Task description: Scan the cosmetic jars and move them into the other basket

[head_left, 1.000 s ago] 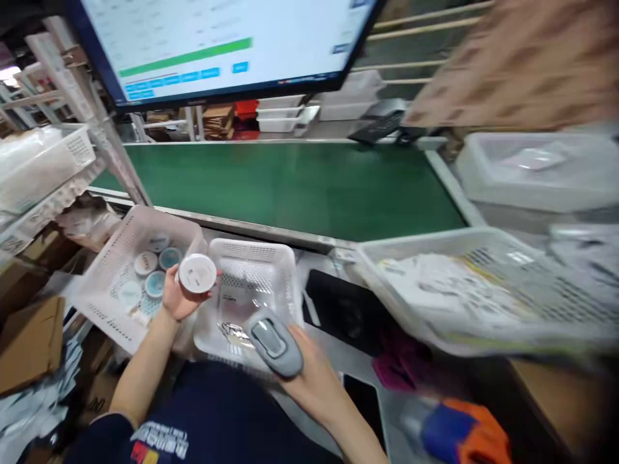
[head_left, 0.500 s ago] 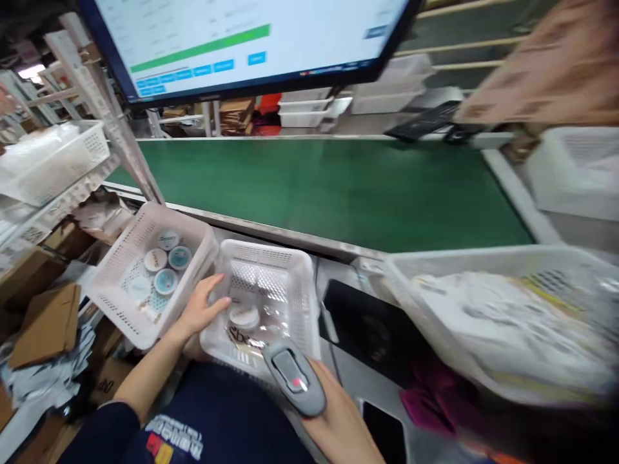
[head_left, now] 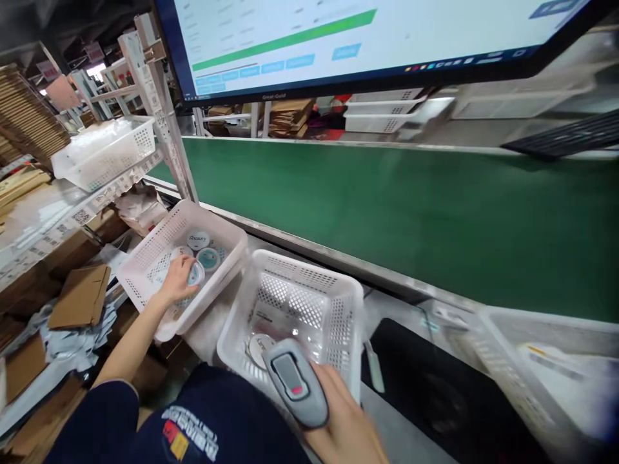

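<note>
My left hand (head_left: 178, 280) reaches into the left white basket (head_left: 145, 254) and closes around a small round jar (head_left: 195, 273) with a pale blue lid. Two more round jars (head_left: 203, 248) lie beside it in that basket. My right hand (head_left: 341, 419) holds a grey barcode scanner (head_left: 296, 381) with a red button, raised over the near edge of the middle white basket (head_left: 338, 303). In that basket lies a white round jar (head_left: 258, 346) among clear wrapping.
A green conveyor belt (head_left: 411, 206) runs behind the baskets under a large monitor (head_left: 362, 38). Another white basket (head_left: 541, 367) with papers stands at the right beside a black mat (head_left: 425, 380). Shelving with a basket (head_left: 106, 151) and cardboard (head_left: 80, 296) stands left.
My left hand let the white jar drop into the middle basket, then moved left into the other basket onto a blue-lidded jar. The view swung left; the scanner stayed in my right hand.
</note>
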`<action>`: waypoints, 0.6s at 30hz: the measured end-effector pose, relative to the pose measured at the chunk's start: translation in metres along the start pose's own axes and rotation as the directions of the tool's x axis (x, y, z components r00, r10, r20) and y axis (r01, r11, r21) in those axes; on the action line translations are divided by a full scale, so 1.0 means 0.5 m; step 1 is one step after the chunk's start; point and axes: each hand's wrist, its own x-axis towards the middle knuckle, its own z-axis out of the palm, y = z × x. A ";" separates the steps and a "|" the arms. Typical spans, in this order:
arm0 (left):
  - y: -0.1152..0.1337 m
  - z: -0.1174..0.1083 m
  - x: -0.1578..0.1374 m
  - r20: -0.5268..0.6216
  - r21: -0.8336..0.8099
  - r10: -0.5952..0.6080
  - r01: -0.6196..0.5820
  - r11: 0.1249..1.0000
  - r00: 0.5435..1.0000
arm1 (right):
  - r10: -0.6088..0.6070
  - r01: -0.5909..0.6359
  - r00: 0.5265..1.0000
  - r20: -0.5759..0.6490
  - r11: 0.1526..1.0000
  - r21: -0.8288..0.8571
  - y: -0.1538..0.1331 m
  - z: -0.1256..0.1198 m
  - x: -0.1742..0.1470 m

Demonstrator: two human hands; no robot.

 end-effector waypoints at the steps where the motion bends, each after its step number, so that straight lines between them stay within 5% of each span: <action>1: 0.023 -0.011 -0.002 -0.071 -0.008 0.000 0.000 1.000 0.998 | -0.040 0.040 0.999 0.003 0.998 -0.058 -0.005 -0.003 0.008; 5: 0.144 -0.024 -0.010 -0.213 0.075 0.162 -0.149 0.986 0.964 | -0.214 0.212 0.977 0.019 0.946 -0.247 -0.028 -0.009 0.045; 11: 0.284 0.053 0.008 0.008 0.013 0.359 -0.359 0.933 0.933 | -0.165 0.156 0.986 0.009 0.915 -0.372 -0.025 -0.015 0.065; 15: 0.284 0.058 0.052 0.093 -0.046 0.423 -0.421 0.906 0.901 | -0.046 0.035 0.998 -0.030 0.957 -0.288 0.057 -0.017 0.007; 18: 0.200 0.017 0.095 -0.012 -0.089 0.250 -0.250 0.964 0.968 | 0.013 -0.023 0.997 -0.073 0.989 -0.144 0.148 -0.016 -0.033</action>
